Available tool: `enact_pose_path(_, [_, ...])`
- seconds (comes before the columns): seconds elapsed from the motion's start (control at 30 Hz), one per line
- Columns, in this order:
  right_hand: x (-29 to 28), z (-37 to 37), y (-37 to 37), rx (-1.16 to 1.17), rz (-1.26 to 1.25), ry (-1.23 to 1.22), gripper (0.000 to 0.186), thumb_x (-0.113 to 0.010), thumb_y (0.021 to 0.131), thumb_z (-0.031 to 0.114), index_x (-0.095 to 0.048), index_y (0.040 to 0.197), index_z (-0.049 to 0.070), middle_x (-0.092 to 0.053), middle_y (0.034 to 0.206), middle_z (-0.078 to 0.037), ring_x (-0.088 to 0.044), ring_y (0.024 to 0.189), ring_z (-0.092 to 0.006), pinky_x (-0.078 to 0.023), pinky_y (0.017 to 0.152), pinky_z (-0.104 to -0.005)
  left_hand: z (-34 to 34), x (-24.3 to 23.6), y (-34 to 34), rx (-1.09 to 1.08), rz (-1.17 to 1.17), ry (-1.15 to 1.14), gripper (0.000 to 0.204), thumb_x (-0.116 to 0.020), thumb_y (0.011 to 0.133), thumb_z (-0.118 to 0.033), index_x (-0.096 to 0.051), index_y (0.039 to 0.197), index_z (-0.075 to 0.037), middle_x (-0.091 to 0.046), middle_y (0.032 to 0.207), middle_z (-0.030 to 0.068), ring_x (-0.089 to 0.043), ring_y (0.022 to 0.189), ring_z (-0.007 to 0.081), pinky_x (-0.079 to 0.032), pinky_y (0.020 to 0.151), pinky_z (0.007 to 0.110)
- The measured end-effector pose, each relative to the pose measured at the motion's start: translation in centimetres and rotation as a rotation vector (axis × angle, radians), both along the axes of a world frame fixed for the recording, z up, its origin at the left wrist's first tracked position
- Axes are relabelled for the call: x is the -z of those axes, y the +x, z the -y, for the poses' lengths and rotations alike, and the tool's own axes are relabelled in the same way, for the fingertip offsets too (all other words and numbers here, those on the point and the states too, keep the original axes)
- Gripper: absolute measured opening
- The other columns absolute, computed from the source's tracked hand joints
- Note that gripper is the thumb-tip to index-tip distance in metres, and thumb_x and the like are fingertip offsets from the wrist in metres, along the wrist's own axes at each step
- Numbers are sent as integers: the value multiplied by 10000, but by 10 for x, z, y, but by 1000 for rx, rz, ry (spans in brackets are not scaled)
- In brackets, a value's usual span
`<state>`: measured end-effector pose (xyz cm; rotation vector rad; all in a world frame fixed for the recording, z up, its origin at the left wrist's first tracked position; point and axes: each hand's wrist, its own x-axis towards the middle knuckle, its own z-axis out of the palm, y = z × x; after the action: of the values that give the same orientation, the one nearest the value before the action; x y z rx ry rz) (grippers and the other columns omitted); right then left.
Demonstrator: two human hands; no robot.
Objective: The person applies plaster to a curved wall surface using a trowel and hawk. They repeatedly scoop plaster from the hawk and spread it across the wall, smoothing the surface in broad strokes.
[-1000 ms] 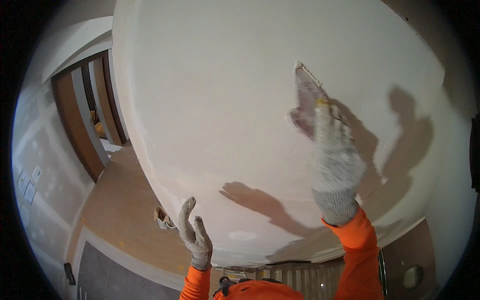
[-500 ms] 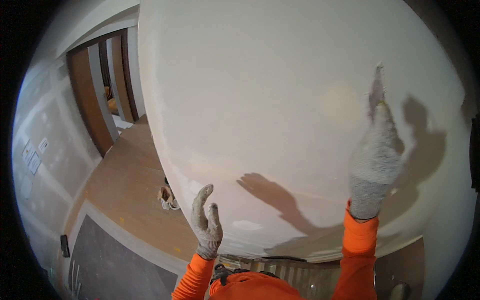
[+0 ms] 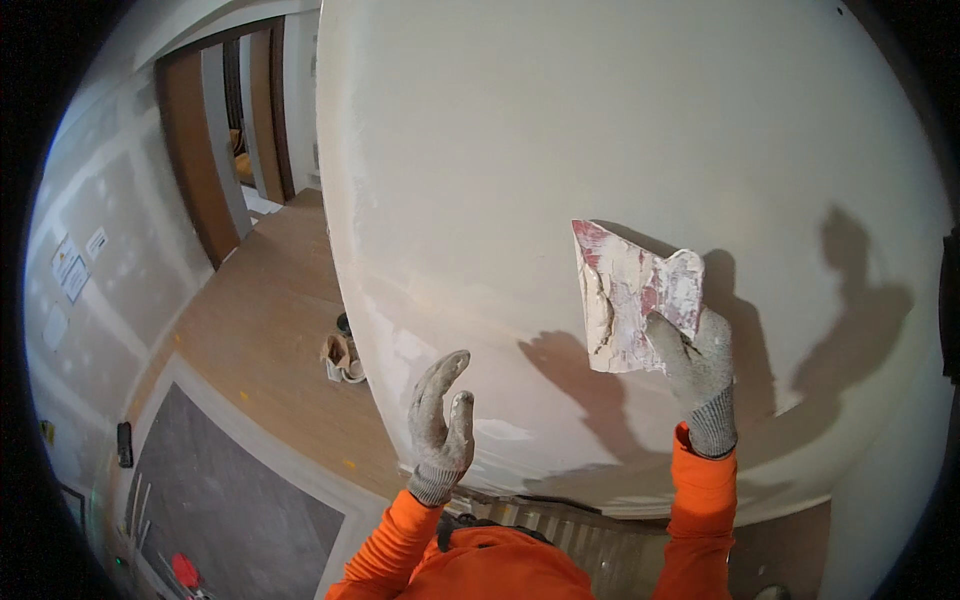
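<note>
Over at three o'clock, the gloved right hand (image 3: 703,362) grips a compound-smeared putty spreader (image 3: 637,300) in front of the pale wall (image 3: 520,150); whether they touch, I can't tell. The gloved left hand (image 3: 437,424), between six and seven, is empty and loosely curved. At its ten o'clock, some containers (image 3: 343,362) stand on the brown floor (image 3: 270,320).

White papers (image 3: 72,272) hang on the patchy grey side wall (image 3: 125,240) at left, and a brown door panel (image 3: 192,150) stands beyond. Small containers (image 3: 338,352) cluster on the tan floor (image 3: 265,300). Near a dark grey floor section (image 3: 240,490) are thin pale rods (image 3: 146,500), a red item (image 3: 184,570) and a black object (image 3: 125,444).
</note>
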<state>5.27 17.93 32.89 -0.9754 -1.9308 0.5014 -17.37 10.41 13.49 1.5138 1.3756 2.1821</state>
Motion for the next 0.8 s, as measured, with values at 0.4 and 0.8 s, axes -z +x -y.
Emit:
enact_pose_path(0.4, [25,-29,-7,94,379,299,318,-612,958,124,-657,1203,-73,-697,881,-293,-758,795,-280,-556,719,-377,1,20,9,-57,64,-23,380,-535,1045,-188,-578,1313,78,-649,1279,203,-618,1214,303,-450,1083,448])
enact_pose_path(0.8, [23,-24,-60,-60,373,174,334,-606,1018,242,-663,1218,-19,-712,802,-192,-704,651,-185,-553,602,-369,9,-3,-7,-38,-58,-41,330,-564,1012,-157,-625,1274,34,-664,1280,194,-608,1233,323,-445,1078,443])
